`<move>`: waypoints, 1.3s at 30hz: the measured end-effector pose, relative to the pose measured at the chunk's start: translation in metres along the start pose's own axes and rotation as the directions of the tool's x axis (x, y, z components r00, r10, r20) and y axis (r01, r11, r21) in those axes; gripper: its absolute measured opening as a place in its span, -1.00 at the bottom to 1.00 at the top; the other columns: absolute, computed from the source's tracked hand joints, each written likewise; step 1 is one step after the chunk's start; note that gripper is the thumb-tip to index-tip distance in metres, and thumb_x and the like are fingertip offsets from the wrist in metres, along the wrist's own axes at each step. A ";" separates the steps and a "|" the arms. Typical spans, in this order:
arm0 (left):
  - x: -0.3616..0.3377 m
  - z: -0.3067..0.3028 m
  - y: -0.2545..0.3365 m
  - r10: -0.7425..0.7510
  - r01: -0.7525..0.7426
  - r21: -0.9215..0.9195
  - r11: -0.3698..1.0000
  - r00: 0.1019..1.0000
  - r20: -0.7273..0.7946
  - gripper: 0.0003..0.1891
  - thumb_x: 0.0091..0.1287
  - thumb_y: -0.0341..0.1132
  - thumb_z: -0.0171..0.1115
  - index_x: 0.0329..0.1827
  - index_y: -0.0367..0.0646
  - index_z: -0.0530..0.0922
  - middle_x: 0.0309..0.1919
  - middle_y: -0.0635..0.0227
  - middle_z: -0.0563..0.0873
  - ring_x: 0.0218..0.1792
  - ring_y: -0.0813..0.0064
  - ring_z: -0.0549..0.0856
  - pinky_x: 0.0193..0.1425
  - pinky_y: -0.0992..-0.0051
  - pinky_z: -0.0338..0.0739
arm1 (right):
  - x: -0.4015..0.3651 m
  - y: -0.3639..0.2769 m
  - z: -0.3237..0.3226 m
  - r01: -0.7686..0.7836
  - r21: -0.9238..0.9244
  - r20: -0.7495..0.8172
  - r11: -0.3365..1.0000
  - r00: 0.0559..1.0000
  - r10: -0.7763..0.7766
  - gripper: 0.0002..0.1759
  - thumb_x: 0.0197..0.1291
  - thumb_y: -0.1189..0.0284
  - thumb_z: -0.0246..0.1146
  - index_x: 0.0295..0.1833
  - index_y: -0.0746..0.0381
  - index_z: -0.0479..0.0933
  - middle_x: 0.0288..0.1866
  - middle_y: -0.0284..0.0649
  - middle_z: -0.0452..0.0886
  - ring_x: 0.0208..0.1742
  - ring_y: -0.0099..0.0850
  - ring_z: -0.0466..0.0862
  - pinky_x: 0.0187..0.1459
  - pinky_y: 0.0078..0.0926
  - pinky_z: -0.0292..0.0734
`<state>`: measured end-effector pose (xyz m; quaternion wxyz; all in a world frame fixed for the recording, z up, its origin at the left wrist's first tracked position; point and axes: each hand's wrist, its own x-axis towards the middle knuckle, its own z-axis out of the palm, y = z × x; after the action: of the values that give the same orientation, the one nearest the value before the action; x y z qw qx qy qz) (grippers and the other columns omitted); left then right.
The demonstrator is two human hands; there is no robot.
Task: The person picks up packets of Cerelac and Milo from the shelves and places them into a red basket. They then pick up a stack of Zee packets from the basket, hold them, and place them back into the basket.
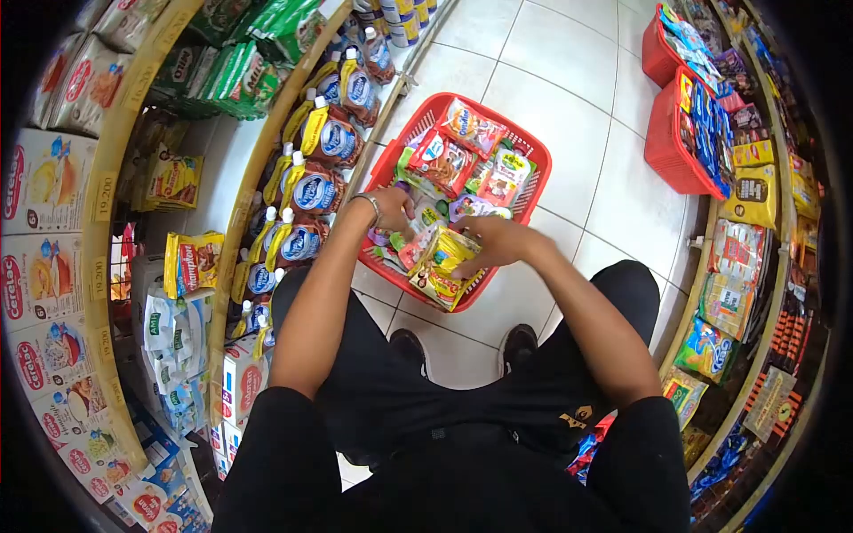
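A red plastic basket (540, 169) full of snack and food packets stands on the floor between my knees. My right hand (498, 242) reaches in from the right, its thumb and fingers around yellow packets (437, 266) at the basket's near side. Over the left side of the basket, my left hand (394, 210) has its fingers bent down among the packets, apart and with nothing visible in them. Farther back in the basket lie a red packet (442, 163), an orange and white packet (473, 127) and a green and white packet (506, 178).
Shelves on my left hold spouted pouches (318, 189), green packets (259, 82), Cerelac boxes (49, 277) and a yellow packet (193, 265). To the right, red bins (673, 142) with blue packets stand beside another stocked shelf (702, 342). White tiles (569, 98) cover the aisle floor.
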<state>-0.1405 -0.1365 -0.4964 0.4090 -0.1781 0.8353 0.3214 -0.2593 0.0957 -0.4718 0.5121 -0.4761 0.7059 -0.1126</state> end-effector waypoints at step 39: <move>-0.038 -0.018 0.028 0.436 -0.580 -0.801 -0.148 0.689 -0.579 0.14 0.19 0.44 0.27 0.62 -0.16 0.04 0.45 0.19 0.41 0.44 0.34 0.43 0.50 0.32 0.30 | 0.007 -0.003 -0.061 0.339 0.937 -0.349 -0.087 0.899 -0.266 -0.08 0.22 -0.13 0.15 0.55 0.21 0.21 0.48 0.02 0.39 0.43 -0.01 0.47 0.43 0.22 0.33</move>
<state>-0.1437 -0.1267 -0.4468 -0.0216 -0.0729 0.4269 0.9011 -0.3081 0.0684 -0.4471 0.6367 -0.1169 0.3045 -0.6987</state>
